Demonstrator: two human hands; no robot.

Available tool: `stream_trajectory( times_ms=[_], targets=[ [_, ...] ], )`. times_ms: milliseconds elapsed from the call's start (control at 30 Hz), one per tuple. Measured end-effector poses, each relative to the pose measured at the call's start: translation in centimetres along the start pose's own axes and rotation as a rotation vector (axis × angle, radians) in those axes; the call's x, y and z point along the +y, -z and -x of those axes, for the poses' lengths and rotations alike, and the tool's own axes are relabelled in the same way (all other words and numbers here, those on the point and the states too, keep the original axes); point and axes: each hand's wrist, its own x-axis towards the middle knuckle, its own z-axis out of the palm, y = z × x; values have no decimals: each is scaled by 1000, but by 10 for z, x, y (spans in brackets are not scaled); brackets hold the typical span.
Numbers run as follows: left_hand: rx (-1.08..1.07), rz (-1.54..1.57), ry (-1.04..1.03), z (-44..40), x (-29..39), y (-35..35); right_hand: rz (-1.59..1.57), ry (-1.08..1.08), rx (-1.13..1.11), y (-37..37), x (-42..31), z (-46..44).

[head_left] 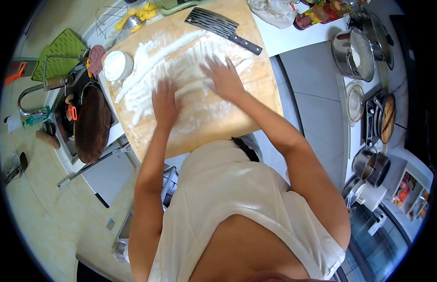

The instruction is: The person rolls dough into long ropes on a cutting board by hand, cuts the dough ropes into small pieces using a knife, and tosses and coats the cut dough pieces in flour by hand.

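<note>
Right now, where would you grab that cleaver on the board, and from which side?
I'd take the cleaver by its dark handle, coming from the right and near side with the right hand. It lies flat on the board, its handle pointing right and toward the person, while the broad blade reaches away to the left, so fingers should stay clear of the edges.

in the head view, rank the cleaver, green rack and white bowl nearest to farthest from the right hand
From the right hand:
1. Cleaver, just ahead
2. White bowl, off to the left
3. Green rack, farther left, beyond the bowl
</note>
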Motion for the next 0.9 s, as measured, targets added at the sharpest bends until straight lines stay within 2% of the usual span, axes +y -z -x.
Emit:
stream_trajectory(
  times_ms=[67,133,233,400,500,633,700,833,900],
  targets=[
    [16,31,-40,56,11,1,-25,69,-65,6,-10,55],
    [-114,57,52,97,31,17,-95,54,-102,-1,-20,107],
    [-86,25,88,103,37,15,-101,20,-108,2,-31,109],
    [132,-68,139,-11,18,-5,-3,-70,56,-7,-49,-17],
    [103,-69,199,-52,3,1,53,-91,185,-24,-49,-61],
    [59,21,36,0,-16,5,-47,-69,30,-13,-47,-13],
    [-72,0,11,47,-8,18,-52,-6,-88,-2,-50,42],
    [-89,33,50,115,8,25,-189,82,-153,-3,-44,110],
    [-132,25,112,108,10,27,-47,144,-113,-10,-26,89]
  ],
)
